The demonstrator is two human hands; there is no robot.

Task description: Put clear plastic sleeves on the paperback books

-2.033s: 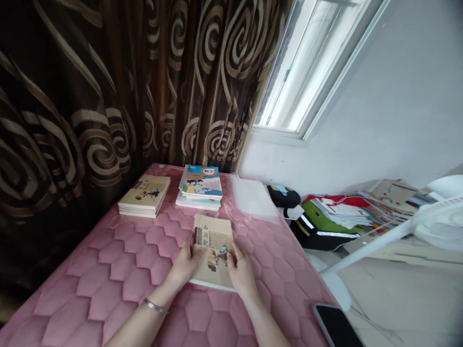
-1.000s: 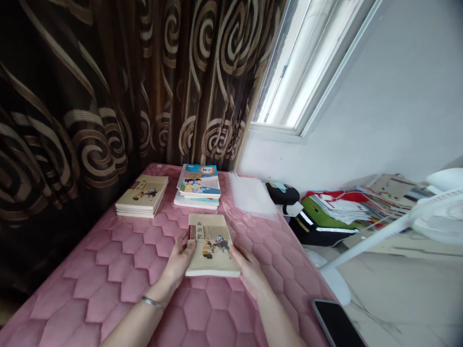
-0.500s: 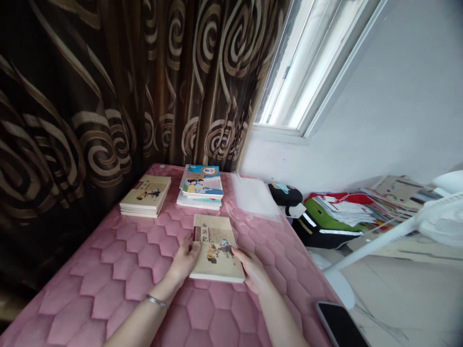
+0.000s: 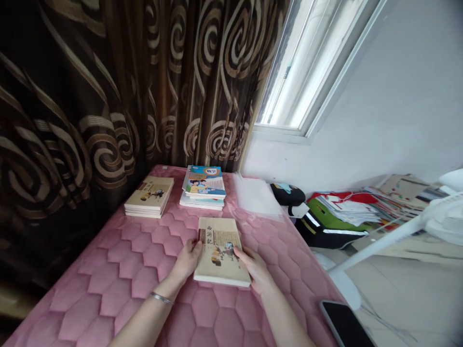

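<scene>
A cream paperback book [image 4: 220, 250] with a painted cover lies flat on the pink quilted surface [image 4: 119, 274]. My left hand [image 4: 186, 262] rests against its left edge, fingers on the cover near the spine. My right hand [image 4: 257, 270] presses against the book's right edge with fingers curled along it. A silver bracelet [image 4: 161, 298] sits on my left wrist. Both hands grip the book from its sides.
A stack of similar cream books [image 4: 150, 196] and a stack of colourful textbooks [image 4: 203, 193] lie further back, with clear plastic sleeves [image 4: 256, 195] to their right. A black phone [image 4: 345, 325] lies at the near right edge. Brown swirl curtain behind; cluttered papers and a white fan stand at right.
The book lay tilted under both palms; it has since been squared up and my hands have slid to its left and right edges. The camera has shifted slightly.
</scene>
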